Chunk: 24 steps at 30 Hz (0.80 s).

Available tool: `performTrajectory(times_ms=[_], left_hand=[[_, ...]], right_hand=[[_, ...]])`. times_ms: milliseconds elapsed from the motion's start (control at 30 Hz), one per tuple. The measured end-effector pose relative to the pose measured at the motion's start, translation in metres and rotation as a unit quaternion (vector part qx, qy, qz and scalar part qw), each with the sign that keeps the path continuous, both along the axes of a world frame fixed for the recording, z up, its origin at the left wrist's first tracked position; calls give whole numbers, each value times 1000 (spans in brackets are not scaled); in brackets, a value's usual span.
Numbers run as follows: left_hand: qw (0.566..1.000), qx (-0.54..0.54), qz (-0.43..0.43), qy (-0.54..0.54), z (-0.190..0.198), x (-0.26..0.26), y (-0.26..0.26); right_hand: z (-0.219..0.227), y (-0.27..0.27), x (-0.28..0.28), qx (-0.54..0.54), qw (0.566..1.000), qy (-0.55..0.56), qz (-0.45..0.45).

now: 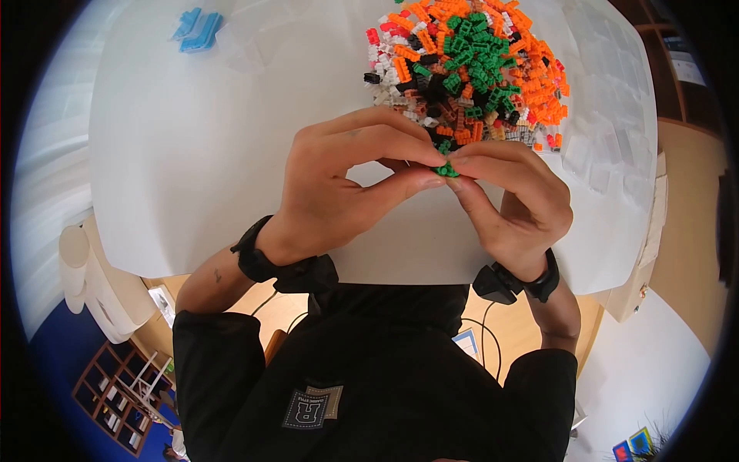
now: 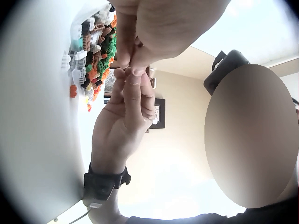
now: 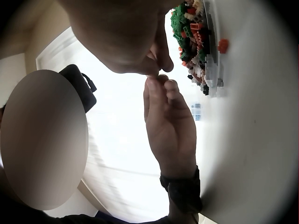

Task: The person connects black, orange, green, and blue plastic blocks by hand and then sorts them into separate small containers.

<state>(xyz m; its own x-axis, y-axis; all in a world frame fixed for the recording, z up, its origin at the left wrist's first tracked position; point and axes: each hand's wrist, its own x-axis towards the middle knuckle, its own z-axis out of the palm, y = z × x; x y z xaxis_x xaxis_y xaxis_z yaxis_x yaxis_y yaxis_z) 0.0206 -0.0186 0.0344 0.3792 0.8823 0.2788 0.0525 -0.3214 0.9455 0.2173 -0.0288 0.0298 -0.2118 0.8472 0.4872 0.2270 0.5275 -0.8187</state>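
The left hand (image 1: 327, 173) and the right hand (image 1: 531, 192) pinch a small green toy brick (image 1: 447, 172) with thumbs and fingers. It is up over the white table (image 1: 192, 169), near a big pile of orange, green, white and black bricks (image 1: 481, 65).

A dark picture frame (image 2: 161, 106) hangs on a brightly lit beige wall (image 2: 187, 112), with brown shelving (image 1: 112, 394) elsewhere.

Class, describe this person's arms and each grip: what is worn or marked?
Black sleeves end well above black wristbands bearing angular black boxes. A thin cable hangs near the right one. The left forearm has a small dark mark. Left grip and right grip are gloveless.
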Motion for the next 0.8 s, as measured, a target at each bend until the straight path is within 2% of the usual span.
performTrajectory(times_ms=[133, 367, 433, 567, 633, 800], left_hand=[[993, -93, -26, -66, 1, 0, 2], [980, -171, -47, -89, -1, -4, 4], [955, -269, -62, -110, 3, -5, 3], [940, -313, -70, -114, 5, -3, 5], [911, -382, -91, -127, 9, -5, 8], [886, -427, -149, -106, 14, -10, 10]], right_hand=[[2, -2, -2, -26, 999, 23, -11], [5, 2, 1, -21, 1000, -11, 14], [1, 2, 1, -16, 1000, -4, 20], [1, 3, 2, -30, 999, 8, 17], [1, 4, 5, -26, 999, 5, 45], [2, 6, 9, -78, 990, 41, 106]])
